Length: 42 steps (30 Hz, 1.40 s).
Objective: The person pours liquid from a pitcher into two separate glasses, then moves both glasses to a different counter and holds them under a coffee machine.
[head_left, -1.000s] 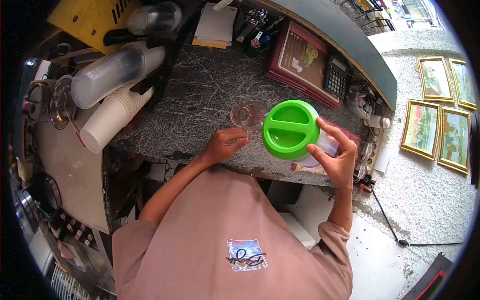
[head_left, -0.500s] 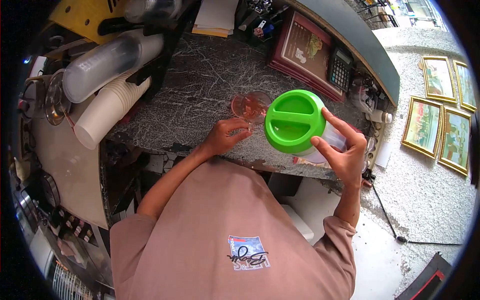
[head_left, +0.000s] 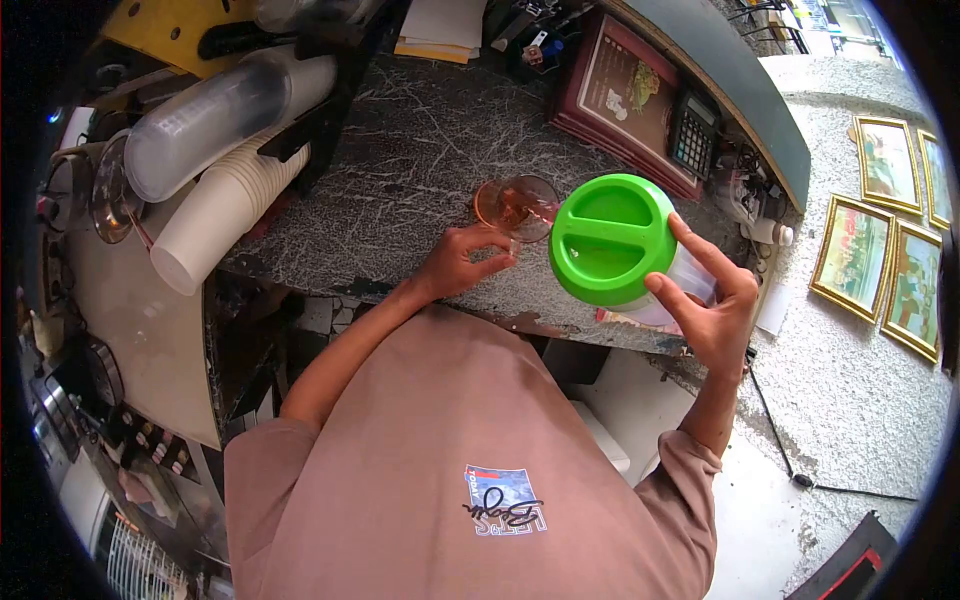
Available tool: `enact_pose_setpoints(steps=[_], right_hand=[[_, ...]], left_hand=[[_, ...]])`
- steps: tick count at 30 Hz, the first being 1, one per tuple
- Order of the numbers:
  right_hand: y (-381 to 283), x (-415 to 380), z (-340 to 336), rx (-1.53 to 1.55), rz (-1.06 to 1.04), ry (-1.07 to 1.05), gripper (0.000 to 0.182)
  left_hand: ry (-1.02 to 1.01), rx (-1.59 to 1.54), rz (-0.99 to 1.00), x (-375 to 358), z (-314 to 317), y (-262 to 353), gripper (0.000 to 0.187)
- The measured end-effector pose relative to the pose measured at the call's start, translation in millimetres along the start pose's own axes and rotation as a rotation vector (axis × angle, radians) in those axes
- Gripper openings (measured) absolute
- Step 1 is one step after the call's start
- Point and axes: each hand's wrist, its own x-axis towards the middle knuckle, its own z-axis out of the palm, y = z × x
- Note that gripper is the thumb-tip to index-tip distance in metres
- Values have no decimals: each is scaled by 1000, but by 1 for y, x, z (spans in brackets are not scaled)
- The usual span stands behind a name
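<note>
Jug (head_left: pixel 612 240): green-lidded, tilted; right hand (head_left: pixel 712 310) gripped its clear body; likely heavy, slippery.
Glass (head_left: pixel 517 207): fragile; left hand (head_left: pixel 462 262) steadied its base on desk (head_left: pixel 400 170).

Bright even daylight, soft shadows, strong fisheye bending, black vignette at corners, dim left edge, centre sharp

A dusty-pink short-sleeved T-shirt (head_left: pixel 470 420) with a blue printed chest logo (head_left: pixel 505 500).
</note>
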Motion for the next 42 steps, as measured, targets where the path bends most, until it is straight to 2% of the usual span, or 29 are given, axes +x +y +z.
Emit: enact_pose_setpoints(steps=[5, 10, 12, 24, 40, 42], right_hand=[[-3, 0, -1, -28, 1, -10, 57], [-4, -1, -1, -30, 2, -20, 59], [-6, -2, -2, 38, 99, -65, 62], [-8, -1, -1, 9, 124, -70, 61], [-6, -2, 2, 52, 104, -76, 61], [-1, -2, 4, 24, -11, -31, 57]], left_hand=[[30, 18, 69, 1, 2, -1, 22], [21, -21, 50, 0, 3, -6, 23], [14, -11, 43, 1, 1, -3, 24], [25, -23, -1, 0, 2, -1, 26], [20, 3, -5, -2, 3, -7, 30], [26, 8, 3, -3, 3, -6, 30]])
